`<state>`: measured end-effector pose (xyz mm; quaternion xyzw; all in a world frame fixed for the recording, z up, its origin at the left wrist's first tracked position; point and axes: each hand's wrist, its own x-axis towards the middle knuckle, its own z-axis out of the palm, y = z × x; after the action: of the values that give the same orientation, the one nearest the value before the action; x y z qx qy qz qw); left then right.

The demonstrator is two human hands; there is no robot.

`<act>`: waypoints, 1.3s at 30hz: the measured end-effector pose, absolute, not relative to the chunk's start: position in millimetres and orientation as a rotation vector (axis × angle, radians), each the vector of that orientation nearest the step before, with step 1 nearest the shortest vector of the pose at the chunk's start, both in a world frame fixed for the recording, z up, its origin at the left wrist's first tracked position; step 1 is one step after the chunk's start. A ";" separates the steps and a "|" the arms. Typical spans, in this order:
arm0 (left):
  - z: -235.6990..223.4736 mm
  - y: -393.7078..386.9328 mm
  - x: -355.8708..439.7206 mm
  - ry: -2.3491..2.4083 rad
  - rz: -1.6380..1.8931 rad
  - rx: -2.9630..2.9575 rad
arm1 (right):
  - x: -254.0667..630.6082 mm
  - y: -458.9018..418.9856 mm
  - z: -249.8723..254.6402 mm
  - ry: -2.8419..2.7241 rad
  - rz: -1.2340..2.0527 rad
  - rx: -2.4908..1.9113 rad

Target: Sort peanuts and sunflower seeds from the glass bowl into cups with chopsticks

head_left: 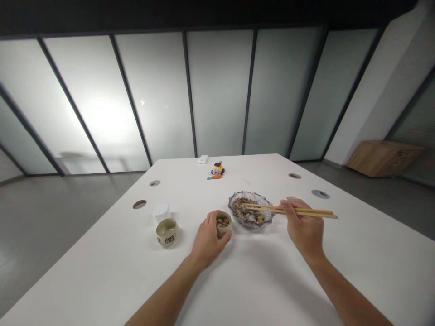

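Observation:
My left hand (211,237) is wrapped round a small ceramic cup (224,230) that holds several pale brown, nut-like pieces (223,222). In my right hand (306,228) is a pair of wooden chopsticks (314,212), pointing left. Their tips reach over a clear glass bowl (268,220) with a scalloped rim. Dry, stringy brown bits (242,209) fill the bowl, with a few yellowish pieces at its near right side. Whether the chopstick tips pinch anything, I cannot tell. The bowl stands just right of the cup, slightly farther away.
Left of my left hand stands a second ceramic cup (166,233) with dark writing, beside a white round container (161,212). Farther back on the white table (265,280) lie a toy carrot (215,177), a yellow toy vehicle (218,168) and a white object (203,159).

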<state>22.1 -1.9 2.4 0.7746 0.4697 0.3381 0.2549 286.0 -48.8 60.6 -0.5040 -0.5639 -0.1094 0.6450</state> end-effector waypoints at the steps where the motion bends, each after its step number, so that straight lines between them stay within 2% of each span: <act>1: 2.6 -2.3 22.4 1.276 0.921 2.101 | 280.6 -50.4 60.3 -1.243 -0.225 -1.126; 7: 4.1 -5.7 23.3 1.213 0.929 2.124 | 242.7 -64.9 58.6 -1.355 -0.051 -0.985; 15: 6.2 -6.2 22.8 1.233 0.894 2.111 | 288.7 -59.8 61.4 -1.547 -0.453 -1.062; 29: 4.7 -4.6 22.7 1.236 0.898 2.117 | 297.8 -45.7 51.3 -1.705 -0.320 -1.261; 39: 6.6 -5.5 22.8 1.245 0.878 2.110 | 300.0 -45.2 50.3 -1.657 -0.367 -1.249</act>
<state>22.8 -5.5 6.6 0.7815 0.4613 0.3251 0.2662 300.0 -45.2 50.3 -0.5153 -0.6836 -0.1512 0.4942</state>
